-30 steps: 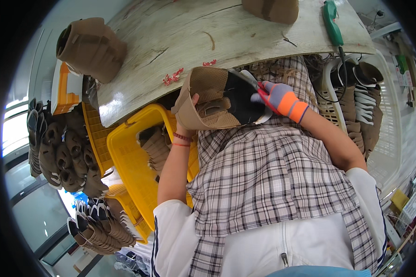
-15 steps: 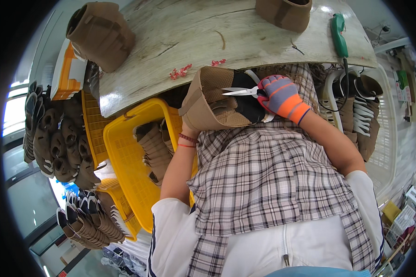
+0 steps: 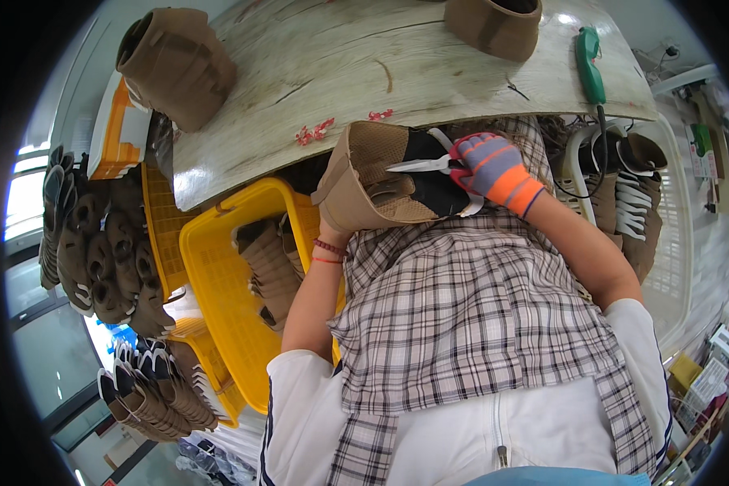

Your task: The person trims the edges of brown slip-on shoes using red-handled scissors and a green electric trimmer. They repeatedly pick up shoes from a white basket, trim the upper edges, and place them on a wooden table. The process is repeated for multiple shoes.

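Note:
A brown shoe upper [image 3: 350,188] with a textured inside and black lining is held over my lap at the table's front edge, its wide opening facing up. My left hand [image 3: 334,230] grips its left side from beneath; most of the fingers are hidden behind the material. On my right hand [image 3: 491,168] is a grey and orange glove, closed round the red handles of a pair of scissors [image 3: 419,165]. The blades point left into the upper's opening, over the black lining, and lie nearly together.
Brown uppers [image 3: 178,69] stand on the worn table [image 3: 316,61], with red scraps [image 3: 314,131] near its edge. A green corded tool [image 3: 589,65] lies at the right. Yellow baskets [image 3: 211,356] on the left and a white basket [image 3: 679,243] on the right contain more uppers.
The scissor blades have come closer together inside the upper's opening. Both hands stay in nearly the same place, and the upper has tilted only slightly.

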